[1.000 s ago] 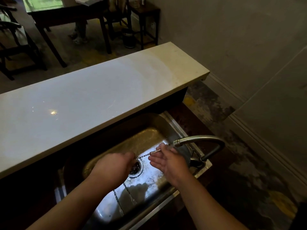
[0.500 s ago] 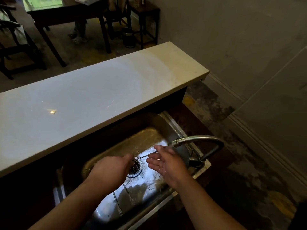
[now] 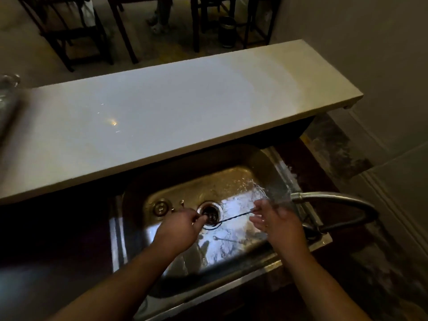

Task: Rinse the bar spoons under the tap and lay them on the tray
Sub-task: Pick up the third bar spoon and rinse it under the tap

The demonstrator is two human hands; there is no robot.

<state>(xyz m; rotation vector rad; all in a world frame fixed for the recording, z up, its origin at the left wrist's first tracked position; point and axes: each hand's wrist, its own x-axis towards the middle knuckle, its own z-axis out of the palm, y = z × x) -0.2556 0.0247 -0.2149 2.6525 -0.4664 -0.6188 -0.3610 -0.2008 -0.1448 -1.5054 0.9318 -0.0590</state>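
Note:
A thin twisted bar spoon (image 3: 234,218) spans the steel sink (image 3: 273,161) just above the drain (image 3: 210,213). My left hand (image 3: 183,224) pinches its left end. My right hand (image 3: 275,220) holds the right end with fingers spread, right under the tap spout (image 3: 301,196), where water splashes over it. Another bar spoon (image 3: 228,239) lies on the wet sink floor near my right hand. No tray is in view.
A long white counter (image 3: 173,117) overhangs the sink's far side. The tap hose (image 3: 356,205) loops at the right. A round plug (image 3: 160,208) sits left of the drain. A blurred glass object (image 3: 8,93) is at the far left; chairs and tables stand beyond.
The view has swung so the sink sits more to the middle. Both hands stay on the spoon, now further apart with more of its stem showing. Water splashes more widely.

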